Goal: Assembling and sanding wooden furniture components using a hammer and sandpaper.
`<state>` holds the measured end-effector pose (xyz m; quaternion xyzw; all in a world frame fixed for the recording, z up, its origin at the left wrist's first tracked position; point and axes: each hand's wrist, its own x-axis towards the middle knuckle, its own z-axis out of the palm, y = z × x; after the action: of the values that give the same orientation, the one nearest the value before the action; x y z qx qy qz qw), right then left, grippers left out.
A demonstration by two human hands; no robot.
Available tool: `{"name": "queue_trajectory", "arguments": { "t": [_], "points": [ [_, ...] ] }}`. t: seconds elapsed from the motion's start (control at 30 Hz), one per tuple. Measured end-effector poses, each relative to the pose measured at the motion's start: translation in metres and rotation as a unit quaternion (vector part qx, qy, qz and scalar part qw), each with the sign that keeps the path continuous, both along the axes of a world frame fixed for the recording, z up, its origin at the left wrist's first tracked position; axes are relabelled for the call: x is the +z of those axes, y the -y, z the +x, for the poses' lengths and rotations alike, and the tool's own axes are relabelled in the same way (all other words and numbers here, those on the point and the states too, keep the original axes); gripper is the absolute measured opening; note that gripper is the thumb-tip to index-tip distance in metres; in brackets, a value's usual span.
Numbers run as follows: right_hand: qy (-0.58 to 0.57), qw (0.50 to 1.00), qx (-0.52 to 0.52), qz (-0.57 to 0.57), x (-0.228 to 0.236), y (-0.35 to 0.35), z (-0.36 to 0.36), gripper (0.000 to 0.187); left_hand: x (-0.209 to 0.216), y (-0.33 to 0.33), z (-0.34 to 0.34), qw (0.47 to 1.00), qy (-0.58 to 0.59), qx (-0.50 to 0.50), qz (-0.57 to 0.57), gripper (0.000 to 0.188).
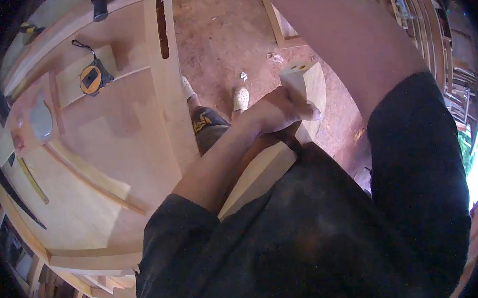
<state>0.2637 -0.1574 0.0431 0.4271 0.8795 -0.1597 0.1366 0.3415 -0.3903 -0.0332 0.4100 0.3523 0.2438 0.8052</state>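
My left hand is closed around a thick pale wooden beam, which runs from beneath my forearm out past my fingers. Small dark marks, perhaps holes, show on the beam's far end face. The near part of the beam lies against my dark shirt. My right forearm reaches up and away across the right side, and its hand is beyond the top edge of the picture.
At left, a wooden panelled surface carries a yellow and black tape measure, a thin wood strip and a dark curved tool. A wooden frame corner lies on the earthen floor. Timber pieces stand at far right.
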Motion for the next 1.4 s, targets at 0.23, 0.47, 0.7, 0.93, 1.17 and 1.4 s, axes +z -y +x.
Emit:
{"name": "queue_trajectory", "arguments": {
  "t": [0.23, 0.47, 0.7, 0.93, 1.17, 1.4],
  "points": [
    [-0.011, 0.995, -0.096, 0.022, 0.012, 0.032, 0.094, 0.042, 0.008, 0.005, -0.005, 0.993, -0.003, 0.018, -0.116, 0.049],
    [-0.291, 0.913, -0.284, -0.020, 0.061, 0.119, 0.280, 0.042, 0.026, 0.001, -0.010, 0.989, -0.004, 0.042, -0.144, 0.048],
    [-0.216, 0.866, -0.450, -0.028, 0.077, 0.136, 0.350, 0.039, 0.009, 0.004, 0.000, 0.992, 0.024, 0.051, -0.109, 0.055],
    [-0.056, 0.992, -0.011, 0.115, 0.040, 0.135, 0.325, 0.042, 0.005, 0.002, -0.003, 0.997, 0.038, 0.042, -0.058, 0.051],
    [-0.115, 0.886, -0.450, -0.022, 0.059, 0.108, 0.328, 0.035, 0.014, 0.002, -0.005, 0.985, 0.063, 0.017, -0.160, 0.046],
    [0.012, 0.974, -0.191, -0.117, 0.049, 0.118, 0.309, 0.039, 0.016, 0.002, -0.008, 0.994, 0.051, 0.034, -0.095, 0.051]
  ]
}}
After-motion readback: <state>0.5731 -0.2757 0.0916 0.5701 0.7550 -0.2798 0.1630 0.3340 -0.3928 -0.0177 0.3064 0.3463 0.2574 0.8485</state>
